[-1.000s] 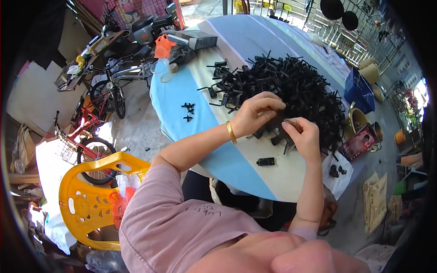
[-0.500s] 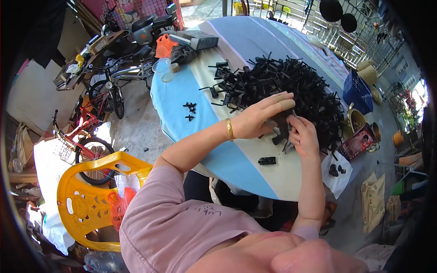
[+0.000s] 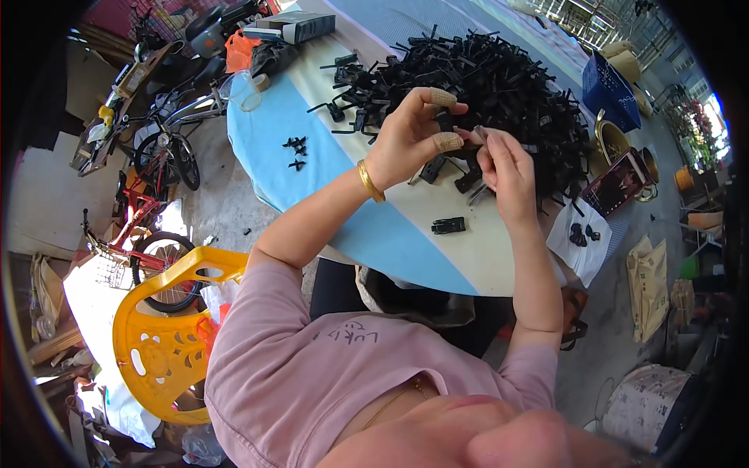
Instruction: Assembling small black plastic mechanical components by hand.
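Note:
My left hand point(image 3: 407, 140) has tan wraps on its thumb and a finger, and it holds a small black plastic part point(image 3: 444, 119) between them. Close beside it, my right hand point(image 3: 509, 170) is closed, thumb and forefinger pinched at the part's right end; what sits in that pinch is too small to make out. A thin greyish metal tool point(image 3: 477, 196) shows below the right hand's curled fingers. Just beyond both hands lies a big heap of black plastic parts point(image 3: 476, 74). One single black part point(image 3: 449, 225) rests on the cloth nearer to me.
Several tiny black pieces point(image 3: 296, 146) lie on the blue stripe of the tablecloth point(image 3: 265, 171). At right are a white sheet point(image 3: 573, 249) with small black bits, a phone point(image 3: 620, 183), a brass pot point(image 3: 605, 132) and a blue basket point(image 3: 612, 90). A yellow chair point(image 3: 168, 351) stands left.
The view has shifted, so the table sits higher. My left hand has gone from stretched fingers over the heap to a thumb-and-finger hold on the black part, now raised between both hands.

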Tool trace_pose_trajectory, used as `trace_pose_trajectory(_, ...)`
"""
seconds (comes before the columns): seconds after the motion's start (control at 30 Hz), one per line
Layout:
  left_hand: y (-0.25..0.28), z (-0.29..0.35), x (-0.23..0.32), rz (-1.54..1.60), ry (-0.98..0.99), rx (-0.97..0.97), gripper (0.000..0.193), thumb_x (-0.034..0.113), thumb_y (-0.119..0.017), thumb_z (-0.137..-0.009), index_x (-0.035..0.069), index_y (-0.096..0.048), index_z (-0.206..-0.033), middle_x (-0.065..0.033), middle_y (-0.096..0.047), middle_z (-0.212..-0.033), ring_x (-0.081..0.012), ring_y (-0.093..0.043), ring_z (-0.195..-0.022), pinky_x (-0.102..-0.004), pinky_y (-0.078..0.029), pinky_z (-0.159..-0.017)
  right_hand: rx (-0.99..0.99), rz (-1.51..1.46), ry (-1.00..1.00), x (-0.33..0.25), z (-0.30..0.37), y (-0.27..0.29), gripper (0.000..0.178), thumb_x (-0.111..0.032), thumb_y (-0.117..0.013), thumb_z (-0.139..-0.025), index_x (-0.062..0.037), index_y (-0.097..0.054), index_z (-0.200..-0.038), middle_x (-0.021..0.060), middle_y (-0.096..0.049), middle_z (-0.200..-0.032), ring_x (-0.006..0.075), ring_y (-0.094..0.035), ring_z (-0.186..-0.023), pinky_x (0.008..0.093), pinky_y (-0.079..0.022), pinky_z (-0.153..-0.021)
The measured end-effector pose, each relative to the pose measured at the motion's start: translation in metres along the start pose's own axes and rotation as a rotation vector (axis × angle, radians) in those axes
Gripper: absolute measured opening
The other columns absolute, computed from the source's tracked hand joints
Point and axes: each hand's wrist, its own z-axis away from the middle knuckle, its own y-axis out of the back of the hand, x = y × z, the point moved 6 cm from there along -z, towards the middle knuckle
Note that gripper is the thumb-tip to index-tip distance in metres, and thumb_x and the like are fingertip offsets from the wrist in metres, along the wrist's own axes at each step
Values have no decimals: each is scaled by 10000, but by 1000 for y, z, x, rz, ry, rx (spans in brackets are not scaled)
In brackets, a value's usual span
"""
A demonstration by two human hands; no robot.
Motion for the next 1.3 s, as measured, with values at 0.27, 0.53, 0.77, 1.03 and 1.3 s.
trace_pose_trajectory(0.27, -7, 4, 1, -266, 144, -50, 401, -44, -595, -786, -9, -427, -1148, -110, -572, -1035, -147, -573, -937, -272, -486, -818, -105, 290, 278, -11, 6, -13, 169, -97, -484, -898, 16, -585, -973, -15, -522, -688, 18, -427, -571, 139, -320, -516)
trace_pose_trajectory(0.53, -5, 3, 1, -107, 83, -38, 310, -54, -595, -781, -9, -471, -1062, -119, -587, -994, -158, -585, -912, -273, -497, -802, -117, 359, 232, -10, 8, -14, 165, -84, -493, -892, 38, -592, -943, -19, -521, -647, 24, -444, -579, 144, -342, -537)
trace_pose_trajectory(0.77, -4, 10, -3, -138, 43, -27, 213, -56, -602, -776, -1, -484, -945, -122, -587, -964, -157, -586, -892, -279, -502, -788, -40, 342, 230, -9, 15, -20, 161, -89, -491, -894, 26, -597, -933, -28, -501, -622, 15, -417, -552, 142, -305, -502)
trace_pose_trajectory(1.03, -18, 4, 8, -560, -175, 111, 367, 70, -723, -699, 37, -531, -1011, -82, -617, -787, -135, -613, -649, -236, -497, -565, 8, 242, 94, -7, 3, 1, 159, -107, -521, -873, 8, -600, -951, -46, -507, -650, 2, -421, -565, 142, -311, -494)
trace_pose_trajectory(1.3, -21, 11, 13, -886, -42, -34, 699, 92, -759, -609, 73, -419, -1220, -91, -630, -921, -205, -636, -784, -275, -508, -658, -70, 467, 269, -14, 3, -7, 156, -34, -668, -755, 6, -609, -893, -4, -606, -778, 28, -523, -692, 174, -436, -616)
